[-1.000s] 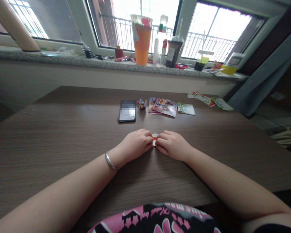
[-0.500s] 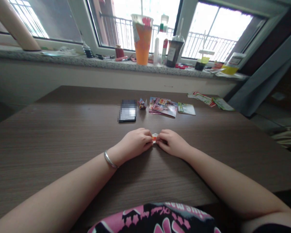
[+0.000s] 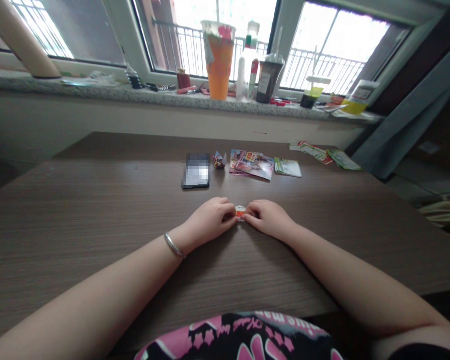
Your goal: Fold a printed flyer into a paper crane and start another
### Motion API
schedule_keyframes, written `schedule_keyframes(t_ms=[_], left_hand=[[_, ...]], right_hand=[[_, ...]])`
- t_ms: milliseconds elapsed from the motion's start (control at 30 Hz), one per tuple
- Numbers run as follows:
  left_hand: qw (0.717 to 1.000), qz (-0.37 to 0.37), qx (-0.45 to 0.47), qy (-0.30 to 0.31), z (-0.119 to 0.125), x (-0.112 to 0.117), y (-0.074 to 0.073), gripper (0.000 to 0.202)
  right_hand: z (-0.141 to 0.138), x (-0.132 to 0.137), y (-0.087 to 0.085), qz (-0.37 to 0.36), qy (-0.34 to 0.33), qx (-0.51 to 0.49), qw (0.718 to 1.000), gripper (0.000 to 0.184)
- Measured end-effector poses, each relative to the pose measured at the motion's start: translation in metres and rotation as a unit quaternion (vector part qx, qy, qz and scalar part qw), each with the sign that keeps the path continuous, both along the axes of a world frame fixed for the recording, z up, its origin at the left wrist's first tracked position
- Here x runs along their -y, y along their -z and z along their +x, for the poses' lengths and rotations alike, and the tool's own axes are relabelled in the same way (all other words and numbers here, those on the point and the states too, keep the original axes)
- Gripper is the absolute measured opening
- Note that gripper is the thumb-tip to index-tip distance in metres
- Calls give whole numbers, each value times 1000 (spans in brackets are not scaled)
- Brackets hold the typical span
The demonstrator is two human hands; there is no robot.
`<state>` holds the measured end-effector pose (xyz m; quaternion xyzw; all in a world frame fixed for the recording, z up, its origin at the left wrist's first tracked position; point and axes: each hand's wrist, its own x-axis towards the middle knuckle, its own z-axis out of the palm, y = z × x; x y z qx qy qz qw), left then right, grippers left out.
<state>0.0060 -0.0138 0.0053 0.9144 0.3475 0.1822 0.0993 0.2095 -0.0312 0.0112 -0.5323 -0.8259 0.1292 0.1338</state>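
Note:
Between my two hands, low over the table, is a small folded piece of paper [image 3: 240, 212], white with an orange band. My left hand [image 3: 216, 218] has its fingers curled and closed on the paper's left edge; a silver bangle circles that wrist. On the opposite edge, my right hand [image 3: 267, 218] pinches the paper with thumb and fingers. Much of the paper is hidden behind the fingertips. Beyond the hands sit a small folded paper shape [image 3: 219, 160] and overlapping colourful printed sheets [image 3: 253, 164].
A dark tablet-like device [image 3: 196, 171], blurred out, lies left of the folded shape. Right of the sheets are a green-and-white paper stack [image 3: 288, 168] and more printed papers [image 3: 343, 160]. Along the windowsill [image 3: 195, 100] stand an orange cup [image 3: 218, 62], a dark drink cup [image 3: 269, 80] and several bottles.
My right hand has shifted slightly to the right, so a little more of the paper's orange and white face shows. My left forearm has moved slightly; the things on the table stay put.

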Motion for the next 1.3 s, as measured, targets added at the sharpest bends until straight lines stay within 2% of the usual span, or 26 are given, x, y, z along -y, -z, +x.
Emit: schedule_keyframes(t_ms=[133, 400, 967, 1300], left_hand=[[1000, -21, 6, -16, 2, 0, 1, 21], [998, -4, -32, -61, 6, 2, 1, 25], [992, 43, -90, -83, 10, 3, 1, 27], [987, 59, -114, -92, 13, 6, -3, 24]], right_hand=[[0, 0, 0, -2, -2, 3, 1000, 26], [1, -2, 2, 6, -15, 7, 1000, 29], [-4, 1, -4, 51, -15, 88, 995, 25], [-7, 3, -5, 52, 9, 92, 994, 25]])
